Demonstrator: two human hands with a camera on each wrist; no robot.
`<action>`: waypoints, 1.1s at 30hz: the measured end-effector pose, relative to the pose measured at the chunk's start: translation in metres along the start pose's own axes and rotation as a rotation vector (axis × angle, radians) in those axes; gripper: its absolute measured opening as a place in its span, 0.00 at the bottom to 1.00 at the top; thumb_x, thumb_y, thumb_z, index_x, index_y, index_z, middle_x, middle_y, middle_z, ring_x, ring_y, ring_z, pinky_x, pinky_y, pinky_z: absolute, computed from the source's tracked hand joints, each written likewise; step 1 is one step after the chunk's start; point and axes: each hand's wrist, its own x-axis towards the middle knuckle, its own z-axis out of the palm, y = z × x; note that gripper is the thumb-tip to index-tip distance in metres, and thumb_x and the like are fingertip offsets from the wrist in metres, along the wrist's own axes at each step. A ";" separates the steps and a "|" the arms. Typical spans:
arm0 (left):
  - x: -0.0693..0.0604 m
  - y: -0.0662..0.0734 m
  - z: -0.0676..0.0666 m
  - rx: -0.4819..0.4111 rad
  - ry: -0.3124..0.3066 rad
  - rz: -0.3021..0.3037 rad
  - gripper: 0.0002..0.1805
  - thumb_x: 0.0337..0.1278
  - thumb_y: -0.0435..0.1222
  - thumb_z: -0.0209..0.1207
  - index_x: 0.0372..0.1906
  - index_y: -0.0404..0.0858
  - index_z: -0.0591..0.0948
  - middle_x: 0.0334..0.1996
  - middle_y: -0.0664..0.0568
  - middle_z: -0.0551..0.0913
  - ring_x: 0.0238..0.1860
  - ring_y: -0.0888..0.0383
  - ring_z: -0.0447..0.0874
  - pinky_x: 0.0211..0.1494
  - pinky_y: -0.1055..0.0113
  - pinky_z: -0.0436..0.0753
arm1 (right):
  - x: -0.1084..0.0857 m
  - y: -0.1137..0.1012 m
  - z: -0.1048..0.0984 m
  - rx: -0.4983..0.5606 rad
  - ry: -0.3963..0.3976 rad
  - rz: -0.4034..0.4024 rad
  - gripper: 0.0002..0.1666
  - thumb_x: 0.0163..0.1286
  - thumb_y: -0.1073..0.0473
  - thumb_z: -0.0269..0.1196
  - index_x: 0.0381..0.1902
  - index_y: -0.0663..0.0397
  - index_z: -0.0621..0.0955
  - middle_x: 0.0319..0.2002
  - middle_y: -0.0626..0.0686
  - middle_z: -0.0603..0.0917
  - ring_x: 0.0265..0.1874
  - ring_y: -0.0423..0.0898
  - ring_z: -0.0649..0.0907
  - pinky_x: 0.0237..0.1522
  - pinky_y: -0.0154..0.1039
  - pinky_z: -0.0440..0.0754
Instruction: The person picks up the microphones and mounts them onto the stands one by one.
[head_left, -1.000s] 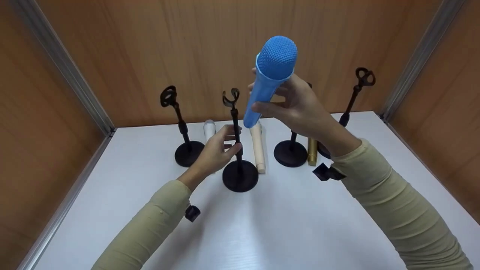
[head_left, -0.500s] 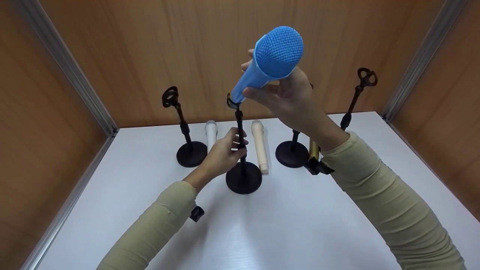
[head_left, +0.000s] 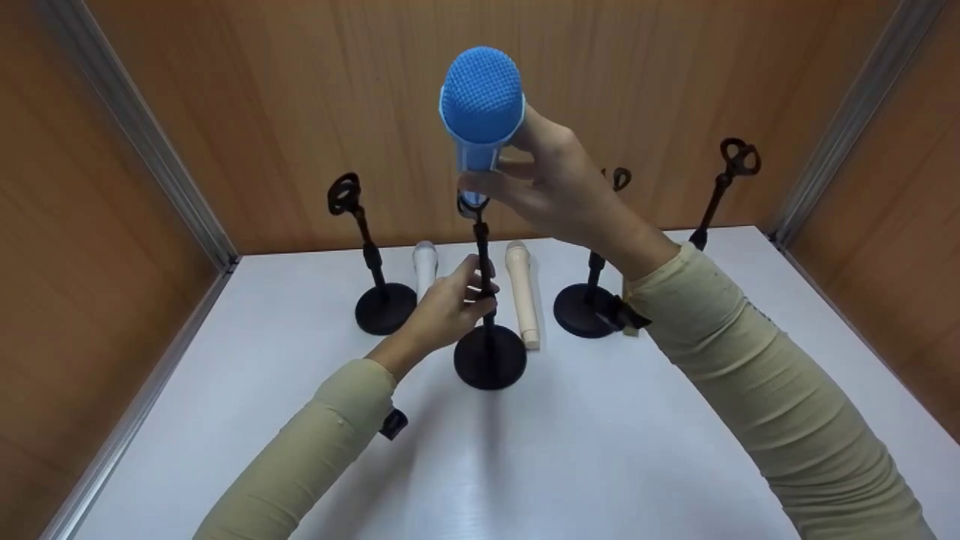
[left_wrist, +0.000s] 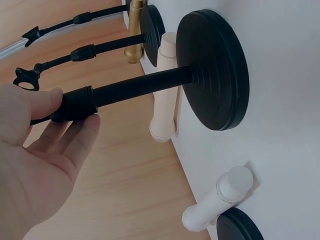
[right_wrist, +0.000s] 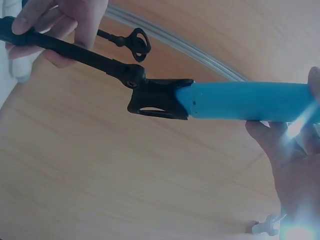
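A blue microphone (head_left: 481, 97) is held by my right hand (head_left: 559, 184), its mesh head up and toward the head camera. In the right wrist view the lower end of its handle sits in the black clip (right_wrist: 159, 99) atop a microphone stand (head_left: 490, 358). My left hand (head_left: 450, 307) grips that stand's upright; the left wrist view shows thumb and fingers around the thick collar (left_wrist: 75, 104). The round base is on the white table. A white microphone (head_left: 425, 264) lies behind my left hand, and a cream microphone (head_left: 523, 296) lies just right of the stand.
Another black stand (head_left: 385, 307) is at the left. Two more stand at the right, one with its base (head_left: 585, 309) beside a mostly hidden gold microphone (left_wrist: 134, 30), the other with its clip (head_left: 740, 157) raised. Wooden panels (head_left: 300, 112) enclose the white table (head_left: 247, 375).
My right hand has moved left, bringing the blue microphone over the middle stand and its lower end into the clip. My left hand and the stand have shifted slightly right.
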 end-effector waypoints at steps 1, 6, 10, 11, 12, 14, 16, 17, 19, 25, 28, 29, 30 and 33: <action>0.000 0.000 0.000 -0.002 0.000 -0.003 0.16 0.69 0.26 0.58 0.58 0.38 0.71 0.50 0.41 0.84 0.51 0.50 0.87 0.53 0.60 0.85 | 0.001 0.000 0.000 -0.006 -0.016 -0.002 0.32 0.71 0.66 0.66 0.68 0.72 0.67 0.65 0.62 0.76 0.68 0.49 0.74 0.61 0.45 0.79; 0.000 0.003 0.001 -0.028 -0.007 -0.042 0.17 0.70 0.26 0.58 0.58 0.39 0.71 0.50 0.42 0.84 0.51 0.50 0.86 0.53 0.61 0.85 | 0.007 0.002 -0.004 -0.024 -0.106 -0.019 0.32 0.73 0.65 0.64 0.69 0.70 0.66 0.66 0.62 0.74 0.69 0.49 0.73 0.63 0.45 0.77; 0.000 0.005 0.000 -0.039 -0.017 -0.080 0.17 0.70 0.27 0.58 0.58 0.40 0.71 0.50 0.45 0.83 0.52 0.52 0.85 0.54 0.63 0.84 | 0.010 0.005 -0.006 -0.025 -0.156 -0.066 0.31 0.72 0.67 0.65 0.68 0.71 0.67 0.65 0.63 0.76 0.68 0.51 0.74 0.63 0.46 0.77; 0.000 0.006 0.000 -0.037 -0.018 -0.086 0.17 0.70 0.27 0.58 0.58 0.40 0.71 0.50 0.45 0.83 0.52 0.53 0.85 0.55 0.63 0.84 | 0.011 0.006 -0.006 -0.016 -0.166 -0.077 0.31 0.72 0.67 0.65 0.67 0.71 0.68 0.64 0.63 0.76 0.68 0.51 0.75 0.63 0.46 0.77; 0.001 0.006 -0.001 -0.035 -0.018 -0.093 0.17 0.70 0.27 0.58 0.58 0.40 0.71 0.50 0.45 0.82 0.52 0.54 0.85 0.55 0.64 0.84 | 0.011 0.006 -0.006 -0.010 -0.176 -0.085 0.30 0.71 0.68 0.65 0.67 0.72 0.68 0.64 0.63 0.76 0.68 0.51 0.75 0.63 0.46 0.77; 0.001 0.007 -0.001 -0.030 -0.016 -0.100 0.17 0.70 0.26 0.59 0.58 0.40 0.71 0.50 0.45 0.82 0.52 0.54 0.85 0.55 0.64 0.84 | 0.012 0.006 -0.004 0.001 -0.172 -0.081 0.31 0.71 0.68 0.65 0.67 0.71 0.68 0.65 0.63 0.76 0.68 0.51 0.74 0.63 0.46 0.77; 0.000 0.008 -0.001 -0.027 -0.016 -0.099 0.18 0.69 0.26 0.59 0.59 0.39 0.71 0.51 0.43 0.82 0.52 0.53 0.85 0.55 0.64 0.84 | 0.012 0.007 0.000 0.016 -0.143 -0.053 0.33 0.71 0.67 0.65 0.68 0.71 0.67 0.66 0.63 0.75 0.69 0.50 0.74 0.62 0.45 0.77; 0.000 0.008 -0.002 -0.025 -0.016 -0.101 0.18 0.69 0.26 0.59 0.59 0.39 0.71 0.51 0.43 0.82 0.52 0.53 0.85 0.55 0.63 0.84 | 0.011 0.007 0.002 0.029 -0.122 -0.036 0.33 0.71 0.67 0.65 0.69 0.72 0.66 0.66 0.63 0.75 0.69 0.49 0.73 0.62 0.45 0.78; 0.000 0.008 -0.003 -0.015 -0.015 -0.098 0.18 0.69 0.27 0.59 0.58 0.40 0.71 0.51 0.42 0.83 0.52 0.52 0.85 0.55 0.62 0.84 | 0.008 0.009 0.005 0.033 -0.066 -0.008 0.35 0.71 0.66 0.66 0.70 0.73 0.64 0.67 0.64 0.73 0.69 0.49 0.73 0.61 0.44 0.78; -0.001 0.007 -0.006 0.007 -0.013 -0.057 0.17 0.69 0.26 0.59 0.57 0.39 0.71 0.50 0.43 0.84 0.52 0.51 0.86 0.54 0.62 0.85 | 0.002 0.015 0.007 0.041 0.038 0.008 0.35 0.70 0.67 0.66 0.68 0.73 0.64 0.66 0.64 0.74 0.67 0.49 0.76 0.60 0.44 0.80; -0.003 0.006 -0.006 -0.010 -0.013 -0.052 0.17 0.69 0.25 0.59 0.57 0.37 0.71 0.49 0.42 0.84 0.51 0.50 0.86 0.54 0.62 0.85 | -0.003 0.018 0.011 0.057 0.046 0.020 0.34 0.71 0.66 0.66 0.68 0.72 0.65 0.65 0.63 0.76 0.65 0.50 0.77 0.60 0.45 0.80; -0.003 0.005 -0.005 -0.010 -0.013 -0.057 0.17 0.69 0.26 0.59 0.57 0.38 0.71 0.49 0.42 0.84 0.51 0.51 0.86 0.54 0.62 0.85 | -0.004 0.019 0.013 0.058 0.048 0.025 0.33 0.71 0.66 0.66 0.67 0.72 0.66 0.64 0.63 0.76 0.65 0.50 0.77 0.60 0.45 0.80; -0.004 0.005 -0.005 -0.010 -0.014 -0.058 0.17 0.69 0.26 0.59 0.58 0.38 0.71 0.49 0.43 0.84 0.51 0.51 0.86 0.53 0.62 0.85 | -0.006 0.020 0.014 0.065 0.049 0.030 0.33 0.71 0.66 0.67 0.67 0.72 0.66 0.64 0.63 0.76 0.65 0.50 0.77 0.59 0.45 0.80; -0.005 0.006 -0.003 0.002 -0.013 -0.050 0.18 0.69 0.27 0.59 0.58 0.39 0.71 0.49 0.44 0.85 0.51 0.52 0.86 0.53 0.62 0.85 | -0.011 0.025 0.015 0.063 0.059 0.035 0.32 0.70 0.66 0.67 0.66 0.71 0.67 0.63 0.63 0.77 0.64 0.50 0.78 0.58 0.46 0.81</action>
